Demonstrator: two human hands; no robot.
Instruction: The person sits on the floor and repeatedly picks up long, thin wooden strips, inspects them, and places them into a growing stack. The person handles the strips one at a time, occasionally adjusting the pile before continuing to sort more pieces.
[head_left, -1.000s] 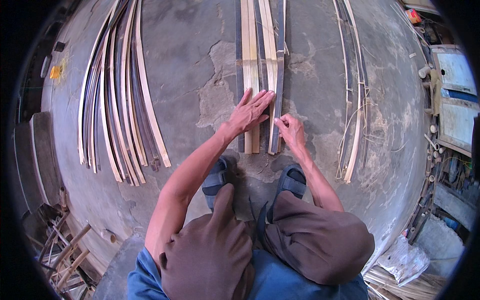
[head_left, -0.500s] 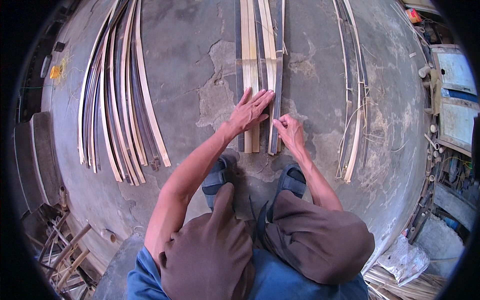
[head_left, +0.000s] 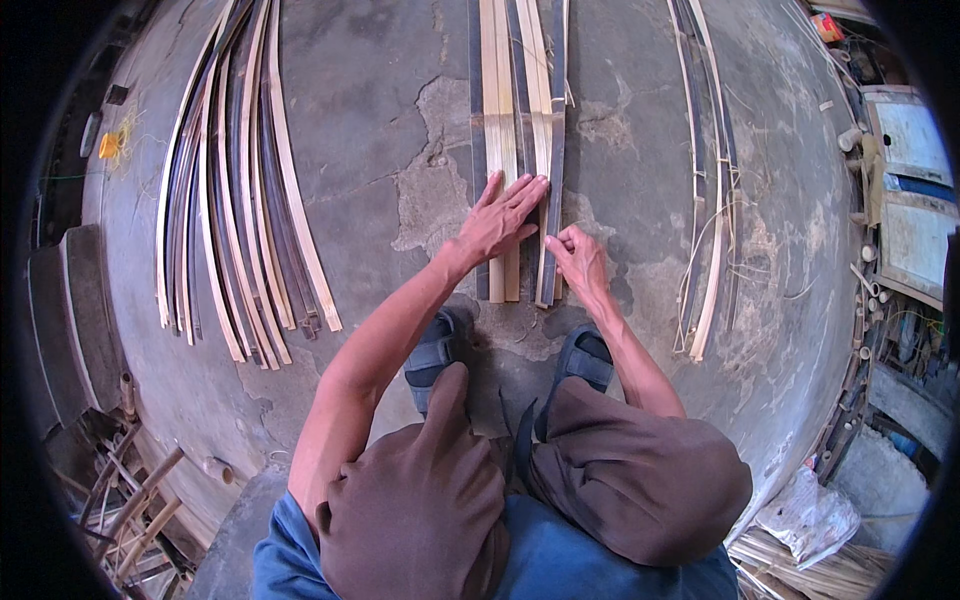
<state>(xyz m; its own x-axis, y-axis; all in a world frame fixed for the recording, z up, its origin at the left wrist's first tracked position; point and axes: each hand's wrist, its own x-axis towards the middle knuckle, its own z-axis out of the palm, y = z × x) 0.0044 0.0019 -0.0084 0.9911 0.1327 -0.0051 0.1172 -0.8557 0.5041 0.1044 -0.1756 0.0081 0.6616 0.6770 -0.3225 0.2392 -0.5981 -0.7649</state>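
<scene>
Several long bamboo strips [head_left: 494, 120], some pale and some dark, lie side by side on the floor in front of me, running away from my feet. My left hand [head_left: 492, 228] rests flat across them near their close ends, its fingers stretched out and slightly spread. At the right edge of this row, my right hand [head_left: 582, 264] is closed, thumb and curled fingers pinching the side of the outermost dark bamboo strip [head_left: 557, 150]. Part of the strips is covered by my left hand, and my right fingertips are partly hidden.
A fanned bundle of strips [head_left: 225, 200] lies at the left, a smaller group [head_left: 715, 200] at the right. My sandalled feet [head_left: 435, 355] stand just behind the near ends. Bamboo poles [head_left: 140, 500] are piled at lower left; a white plastic bag [head_left: 810, 515] lies at lower right.
</scene>
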